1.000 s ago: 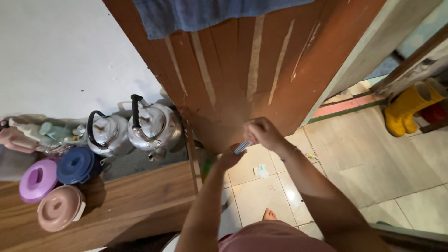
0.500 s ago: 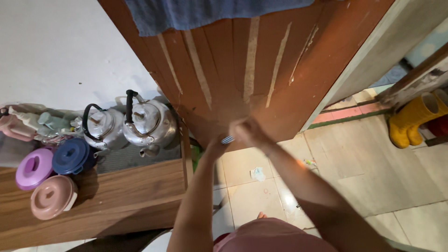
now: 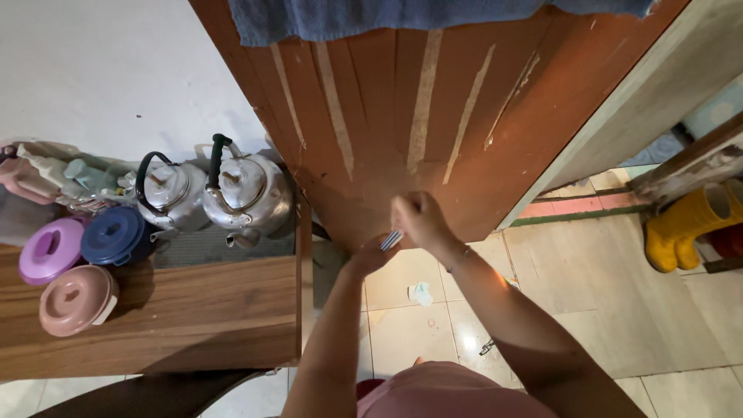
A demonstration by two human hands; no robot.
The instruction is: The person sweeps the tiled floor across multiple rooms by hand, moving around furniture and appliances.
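Observation:
Both my hands meet in front of a brown wooden door [image 3: 433, 116]. My left hand [image 3: 370, 255] and my right hand [image 3: 418, 219] together hold a small bundle of thin pale-blue sticks [image 3: 392, 240], pinched between the fingers. My right hand is a closed fist above the bundle; my left hand grips its lower end. A thin bracelet sits on my right wrist. A blue towel [image 3: 402, 15] hangs over the door's top.
A wooden table [image 3: 178, 310] on the left carries two metal kettles [image 3: 244, 197], purple [image 3: 50, 249], blue [image 3: 114, 234] and pink [image 3: 77, 299] lidded containers. Tiled floor [image 3: 604, 294] lies below, with a scrap of paper [image 3: 421, 292]. Yellow rubber boots [image 3: 685, 224] stand at right.
The view shifted slightly. My hands stayed together on the sticks, moving a little right and down against the door.

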